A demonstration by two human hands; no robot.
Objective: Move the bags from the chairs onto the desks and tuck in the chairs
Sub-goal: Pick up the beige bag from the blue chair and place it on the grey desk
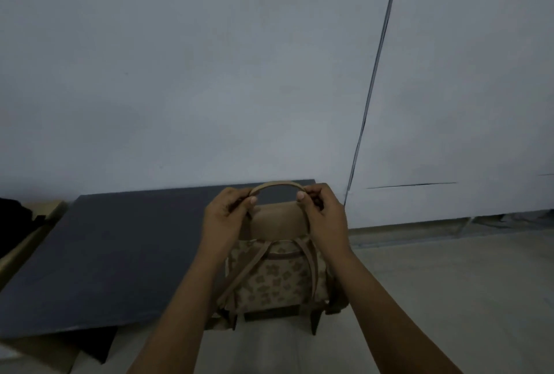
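Observation:
A beige backpack (pixel 274 280) with a flower print and tan straps hangs in front of me by its curved top handle (pixel 277 184). My left hand (pixel 227 214) pinches the handle's left end and my right hand (pixel 320 211) pinches its right end. The bag is over the right end of a dark grey desk (pixel 114 253). Under the bag I see dark chair legs (pixel 314 321); the seat itself is hidden by the bag.
A pale wall stands close behind the desk, with a thin dark cable (pixel 374 79) running down it. A tan desk edge with something black (pixel 15 223) on it is at far left. Light floor (pixel 449 283) stretches to the right.

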